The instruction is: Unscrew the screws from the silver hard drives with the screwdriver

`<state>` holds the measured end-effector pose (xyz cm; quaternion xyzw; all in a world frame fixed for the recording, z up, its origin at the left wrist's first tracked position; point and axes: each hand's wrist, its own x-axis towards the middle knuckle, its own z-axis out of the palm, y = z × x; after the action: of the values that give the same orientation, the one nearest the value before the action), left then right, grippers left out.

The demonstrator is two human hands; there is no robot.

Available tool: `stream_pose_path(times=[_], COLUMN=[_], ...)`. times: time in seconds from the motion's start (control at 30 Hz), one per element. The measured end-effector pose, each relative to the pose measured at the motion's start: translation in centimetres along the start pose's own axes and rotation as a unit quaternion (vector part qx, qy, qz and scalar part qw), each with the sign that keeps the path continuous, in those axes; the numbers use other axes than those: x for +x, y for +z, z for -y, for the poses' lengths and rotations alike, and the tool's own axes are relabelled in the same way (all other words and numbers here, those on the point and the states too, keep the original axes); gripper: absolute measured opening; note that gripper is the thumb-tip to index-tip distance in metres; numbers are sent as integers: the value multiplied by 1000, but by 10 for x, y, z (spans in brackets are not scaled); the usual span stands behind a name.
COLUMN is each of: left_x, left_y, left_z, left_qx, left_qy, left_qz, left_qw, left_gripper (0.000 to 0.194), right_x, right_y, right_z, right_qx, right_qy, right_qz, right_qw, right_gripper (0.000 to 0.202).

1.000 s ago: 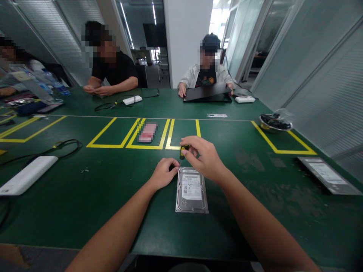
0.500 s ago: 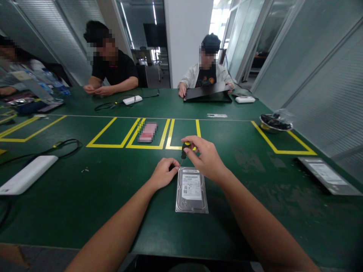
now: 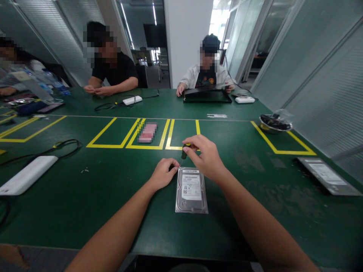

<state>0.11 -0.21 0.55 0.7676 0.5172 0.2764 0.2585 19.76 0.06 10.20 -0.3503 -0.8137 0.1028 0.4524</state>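
Observation:
A silver hard drive with a white label lies flat on the green table in front of me. My right hand grips a screwdriver with a black and yellow handle from above. The screwdriver's thin shaft slants down to the drive's far left corner. Beside that corner my left hand rests on the table, thumb and forefinger drawn together around the screwdriver's tip. Whatever lies between those fingertips is too small to make out.
Another hard drive lies at the right, with a metal bowl of dark parts beyond it. A white power strip with a black cable is at the left. Across the table, a person handles a dark flat panel; others sit further left.
My right hand and the screwdriver have barely shifted; my left hand stays at the drive's corner. Across the table, the person's dark panel has tilted lower.

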Motion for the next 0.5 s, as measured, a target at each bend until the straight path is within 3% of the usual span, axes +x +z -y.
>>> stream_pose_path(times=[0.5], left_x=[1], left_y=[1], left_z=[0], left_qx=[18], left_qy=[12], left_qz=[-3], left_qw=[1000], left_gripper=[7], right_x=[1], right_y=[2], right_z=[1], right_qx=[27], right_qy=[-39], right_qz=[11], right_qw=[999], right_gripper=[16])
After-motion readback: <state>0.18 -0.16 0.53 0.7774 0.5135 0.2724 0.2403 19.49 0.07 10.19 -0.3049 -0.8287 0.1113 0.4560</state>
